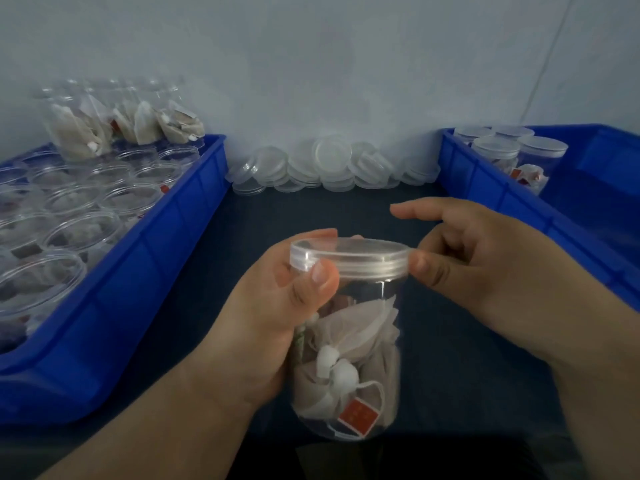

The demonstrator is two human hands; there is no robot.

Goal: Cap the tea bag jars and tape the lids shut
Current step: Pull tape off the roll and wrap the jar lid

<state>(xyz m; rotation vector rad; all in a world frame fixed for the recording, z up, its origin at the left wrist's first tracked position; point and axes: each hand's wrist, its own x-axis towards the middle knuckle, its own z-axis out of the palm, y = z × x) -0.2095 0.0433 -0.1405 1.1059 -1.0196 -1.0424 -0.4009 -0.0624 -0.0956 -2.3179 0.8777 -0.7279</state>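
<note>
A clear plastic jar (349,368) full of tea bags is held upright in the middle foreground. My left hand (277,306) grips its upper body, thumb against the lid's rim. A translucent lid (349,256) sits on the jar's mouth. My right hand (464,258) touches the lid's right edge with the thumb tip; its index finger stretches out above the lid and the other fingers are loosely curled.
A blue bin (145,282) on the left holds several open jars of tea bags, with more stacked at its back. A blue bin (512,195) on the right holds several capped jars (498,150). Loose lids (325,168) are piled along the wall between them. The tabletop (311,209) is dark.
</note>
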